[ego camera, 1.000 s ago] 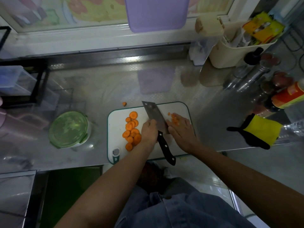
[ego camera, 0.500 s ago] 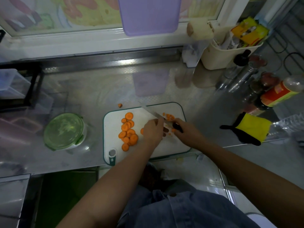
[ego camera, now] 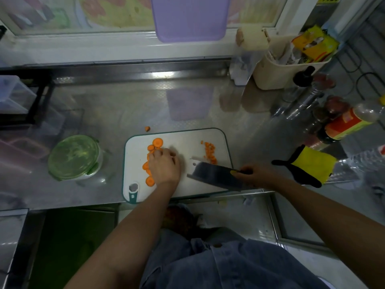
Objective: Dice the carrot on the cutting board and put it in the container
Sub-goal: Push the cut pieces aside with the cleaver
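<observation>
A white cutting board (ego camera: 200,136) with a green rim lies at the counter's front edge. Round carrot slices (ego camera: 157,142) are heaped on its left half, and a small pile of diced carrot (ego camera: 209,152) sits at its right. My left hand (ego camera: 163,165) rests on the slices with its fingers curled over them. My right hand (ego camera: 255,174) grips the black handle of a cleaver (ego camera: 214,176), whose blade lies low over the board's front right part. The round container (ego camera: 74,157) with a green lid stands left of the board, closed.
A stray carrot bit (ego camera: 147,128) lies on the steel counter behind the board. A yellow and black glove (ego camera: 310,165) sits to the right. Bottles (ego camera: 345,126) and a beige caddy (ego camera: 279,74) crowd the back right. A black rack (ego camera: 31,101) stands at the far left.
The cleaver passed from my left hand to my right hand, which swung it out to the right. My left hand moved left onto the carrot slices.
</observation>
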